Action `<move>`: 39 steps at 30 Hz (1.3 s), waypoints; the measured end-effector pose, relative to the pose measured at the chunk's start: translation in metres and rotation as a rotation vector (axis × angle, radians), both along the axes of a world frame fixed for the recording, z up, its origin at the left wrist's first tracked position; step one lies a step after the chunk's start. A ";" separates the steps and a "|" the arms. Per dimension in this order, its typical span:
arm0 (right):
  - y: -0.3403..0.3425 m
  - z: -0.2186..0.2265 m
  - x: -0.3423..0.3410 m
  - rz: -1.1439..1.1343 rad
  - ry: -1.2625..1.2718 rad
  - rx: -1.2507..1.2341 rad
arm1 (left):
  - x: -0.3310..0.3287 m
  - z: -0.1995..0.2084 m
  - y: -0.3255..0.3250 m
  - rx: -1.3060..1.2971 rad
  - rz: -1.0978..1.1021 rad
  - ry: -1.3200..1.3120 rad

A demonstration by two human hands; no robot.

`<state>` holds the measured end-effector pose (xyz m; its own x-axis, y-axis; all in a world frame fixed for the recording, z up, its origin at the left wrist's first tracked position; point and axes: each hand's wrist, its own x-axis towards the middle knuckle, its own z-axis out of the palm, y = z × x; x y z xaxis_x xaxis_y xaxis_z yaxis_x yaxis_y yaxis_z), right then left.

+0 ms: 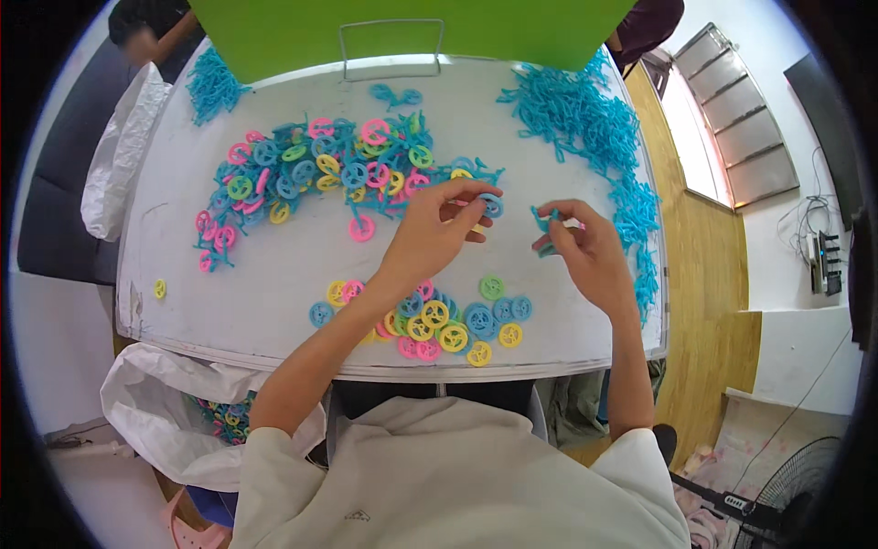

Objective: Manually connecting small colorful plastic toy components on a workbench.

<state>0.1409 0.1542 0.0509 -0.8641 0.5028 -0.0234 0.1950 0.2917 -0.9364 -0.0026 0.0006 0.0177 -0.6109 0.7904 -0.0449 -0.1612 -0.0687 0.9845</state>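
My left hand (439, 224) pinches a small blue spoked plastic wheel (492, 206) above the middle of the table. To its right, my right hand (590, 256) is closed on a small teal plastic piece (544, 220), mostly hidden by the fingers. The two hands are apart, and the parts do not touch. Between my forearms and near the front edge lies a pile of loose pink, yellow, green and blue wheels (434, 315). Beyond my left hand spreads a heap of wheels joined to blue stems (302, 165).
Blue plastic stems (576, 114) are heaped along the table's right side, with a smaller pile (213, 87) at the far left. A green board (402, 37) stands at the back. A white sack (165, 393) of coloured parts hangs open at the front left. Other people sit at the far corners.
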 end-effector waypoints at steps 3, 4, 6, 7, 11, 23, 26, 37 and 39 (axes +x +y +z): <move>0.000 0.008 -0.028 0.120 -0.089 -0.045 | -0.011 0.007 -0.007 0.027 0.024 -0.097; 0.000 0.005 -0.034 0.174 -0.075 0.045 | -0.014 0.006 -0.008 0.030 0.035 -0.093; -0.003 0.005 -0.043 0.238 -0.059 0.138 | -0.019 0.003 -0.011 0.002 0.064 -0.104; -0.006 0.007 -0.045 0.219 -0.092 0.204 | -0.019 0.005 -0.012 0.004 0.074 -0.105; -0.013 -0.007 -0.049 0.135 0.034 0.319 | -0.019 0.009 -0.013 0.013 0.033 -0.134; -0.021 -0.017 -0.052 0.169 0.235 0.485 | -0.011 -0.004 -0.009 -0.022 0.228 0.237; -0.026 -0.014 -0.053 0.086 0.069 0.278 | -0.009 -0.006 -0.007 -0.016 0.274 0.378; -0.017 -0.026 -0.052 0.176 0.244 0.414 | -0.009 -0.017 -0.007 -0.079 0.214 0.232; -0.016 -0.025 -0.052 0.183 0.230 0.406 | -0.003 -0.009 -0.006 -0.096 0.337 0.685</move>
